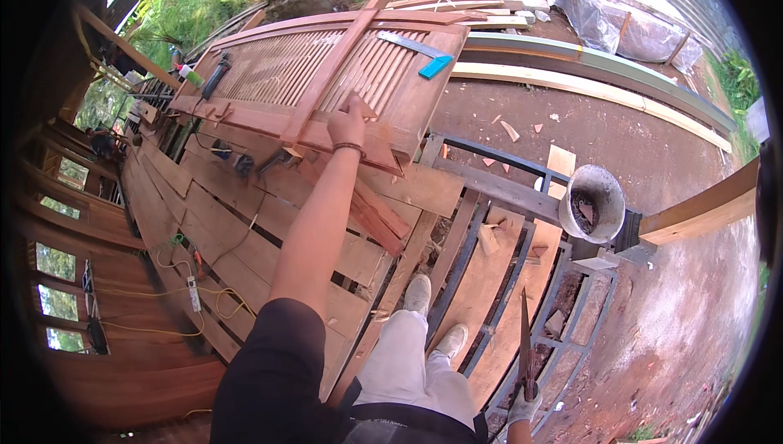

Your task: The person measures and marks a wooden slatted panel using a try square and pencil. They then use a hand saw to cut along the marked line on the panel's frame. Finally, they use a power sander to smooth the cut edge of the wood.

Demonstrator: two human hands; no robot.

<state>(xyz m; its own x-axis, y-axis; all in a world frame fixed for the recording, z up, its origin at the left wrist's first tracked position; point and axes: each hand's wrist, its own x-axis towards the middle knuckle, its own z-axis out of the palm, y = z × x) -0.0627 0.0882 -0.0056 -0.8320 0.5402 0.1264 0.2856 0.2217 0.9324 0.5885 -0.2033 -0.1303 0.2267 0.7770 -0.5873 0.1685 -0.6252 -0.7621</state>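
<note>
My left hand (348, 128), bare with a bracelet at the wrist, reaches forward to the near side of a louvered wooden panel (400, 134). Its fingers are closed beside the slats, by a small piece of wood (368, 110); what they grip, if anything, cannot be made out. A long wooden bar (338, 61) lies across the panel, left of the hand. Farther along rests a try square (435, 66) with a turquoise handle. Low at the right, my gloved right hand (524, 406) holds a handsaw (525, 334) by its handle, blade pointing forward.
Plank decking (269, 216) with gaps and an open metal frame (563, 297) lie around my feet. A dirty bucket (591, 203) stands right, near a wooden post (701, 203). A yellow cord (155, 328) and power strip (194, 293) lie left. Reddish offcuts (375, 216) lie below the panel.
</note>
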